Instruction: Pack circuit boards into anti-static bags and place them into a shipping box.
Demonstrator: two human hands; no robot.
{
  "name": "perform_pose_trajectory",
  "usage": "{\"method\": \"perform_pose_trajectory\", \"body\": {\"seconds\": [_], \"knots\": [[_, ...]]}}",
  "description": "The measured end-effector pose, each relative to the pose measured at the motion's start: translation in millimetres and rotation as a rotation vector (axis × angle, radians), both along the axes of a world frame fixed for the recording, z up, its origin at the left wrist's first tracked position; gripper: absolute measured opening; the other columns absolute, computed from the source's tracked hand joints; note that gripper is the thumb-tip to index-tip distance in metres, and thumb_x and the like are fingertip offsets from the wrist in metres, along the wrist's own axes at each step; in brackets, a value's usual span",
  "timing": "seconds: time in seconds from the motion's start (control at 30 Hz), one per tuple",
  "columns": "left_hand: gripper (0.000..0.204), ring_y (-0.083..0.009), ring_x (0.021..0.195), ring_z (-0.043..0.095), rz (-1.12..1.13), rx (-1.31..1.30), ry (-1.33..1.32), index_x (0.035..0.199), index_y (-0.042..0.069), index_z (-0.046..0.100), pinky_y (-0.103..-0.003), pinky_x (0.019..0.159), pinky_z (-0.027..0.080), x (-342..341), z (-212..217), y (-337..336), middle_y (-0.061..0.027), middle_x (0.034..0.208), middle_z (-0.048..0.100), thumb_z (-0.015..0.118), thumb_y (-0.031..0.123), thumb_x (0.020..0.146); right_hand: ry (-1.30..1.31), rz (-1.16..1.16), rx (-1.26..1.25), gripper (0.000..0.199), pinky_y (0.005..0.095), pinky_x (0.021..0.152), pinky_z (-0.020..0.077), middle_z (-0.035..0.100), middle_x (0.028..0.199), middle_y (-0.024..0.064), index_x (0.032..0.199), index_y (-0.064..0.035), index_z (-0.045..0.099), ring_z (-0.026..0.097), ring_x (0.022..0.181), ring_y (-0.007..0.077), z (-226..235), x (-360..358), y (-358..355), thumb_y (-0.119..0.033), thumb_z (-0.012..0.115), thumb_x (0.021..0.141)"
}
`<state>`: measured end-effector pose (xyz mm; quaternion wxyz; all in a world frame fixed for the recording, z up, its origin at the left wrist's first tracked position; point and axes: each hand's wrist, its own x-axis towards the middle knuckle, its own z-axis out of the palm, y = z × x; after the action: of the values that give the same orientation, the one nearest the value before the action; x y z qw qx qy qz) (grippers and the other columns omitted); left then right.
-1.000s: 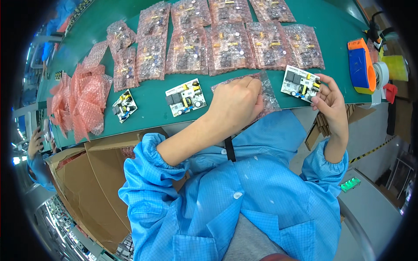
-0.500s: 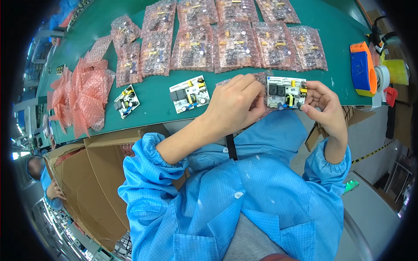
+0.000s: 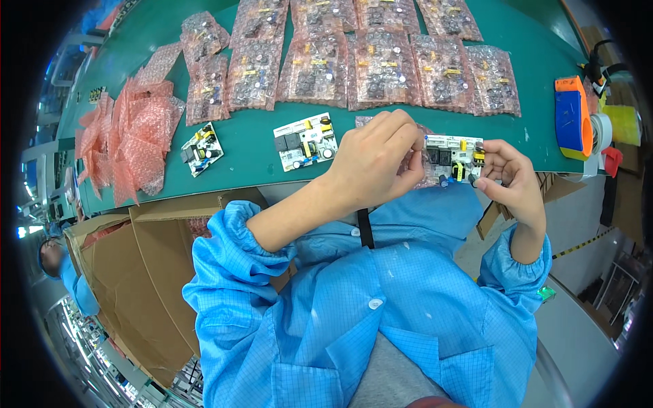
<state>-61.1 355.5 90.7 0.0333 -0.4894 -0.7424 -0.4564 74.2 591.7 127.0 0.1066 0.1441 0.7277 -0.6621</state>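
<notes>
Pinching the circuit board (image 3: 449,155) by its right end, the right hand (image 3: 511,178) holds it lengthwise sideways; the left hand (image 3: 377,160) pinches a bubble bag (image 3: 364,121) beside its left end.

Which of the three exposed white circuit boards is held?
The rightmost board, its right edge in the right hand; the middle board and leftmost board lie on the table.

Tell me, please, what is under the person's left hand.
Under the left hand is a pink bubble-wrap bag, showing past the hand's far side and toward the circuit board. The bag's middle, and anything inside there, is covered.
</notes>
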Motion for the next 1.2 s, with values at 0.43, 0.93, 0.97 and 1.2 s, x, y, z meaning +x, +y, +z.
{"method": "perform_pose_trajectory", "body": {"seconds": [0.43, 0.93, 0.97, 1.2], "knots": [[0.022, -0.0265, 0.073, 0.058, -0.038, 0.174, 0.095, 0.082, 0.005, 0.057, -0.037, 0.060, 0.047, 4, -9, 6, -0.0087, 0.085, 0.057, 0.071, 0.002, 0.065, 0.004, -0.064, -0.087, 0.054, 0.0151, 0.055, 0.0417, 0.063, 0.097, 0.0075, 0.132, 0.0065, 0.050, 0.054, 0.070, 0.0024, -1, 10, 7, -0.001, 0.071, 0.082], [0.027, -0.0258, 0.093, 0.060, -0.055, 0.166, 0.123, 0.088, 0.009, 0.066, -0.038, 0.076, 0.046, 5, 2, 3, -0.0050, 0.100, 0.061, 0.076, 0.002, 0.064, 0.027, -0.015, 0.044, 0.055, 0.0143, 0.057, 0.0356, 0.067, 0.096, 0.0044, 0.134, 0.0047, 0.052, 0.051, 0.067, -0.0010, 8, -2, -20, 0.004, 0.071, 0.082], [0.027, -0.0258, 0.093, 0.060, -0.055, 0.166, 0.123, 0.088, 0.009, 0.066, -0.038, 0.076, 0.046, 5, 2, 3, -0.0050, 0.100, 0.061, 0.076, 0.002, 0.064, 0.028, -0.015, 0.045, 0.055, 0.0143, 0.057, 0.0356, 0.067, 0.096, 0.0044, 0.134, 0.0047, 0.052, 0.051, 0.067, -0.0010, 6, -2, -19, 0.004, 0.071, 0.082], [0.025, -0.0245, 0.091, 0.059, -0.030, 0.193, 0.152, 0.085, 0.010, 0.067, -0.038, 0.077, 0.045, 3, 3, 5, -0.0033, 0.100, 0.061, 0.076, 0.003, 0.063, 0.088, -0.258, -0.075, 0.052, 0.0150, 0.054, 0.0339, 0.069, 0.092, 0.0061, 0.132, 0.0059, 0.052, 0.046, 0.064, -0.0020, -16, 8, -34, 0.002, 0.073, 0.084]]}}
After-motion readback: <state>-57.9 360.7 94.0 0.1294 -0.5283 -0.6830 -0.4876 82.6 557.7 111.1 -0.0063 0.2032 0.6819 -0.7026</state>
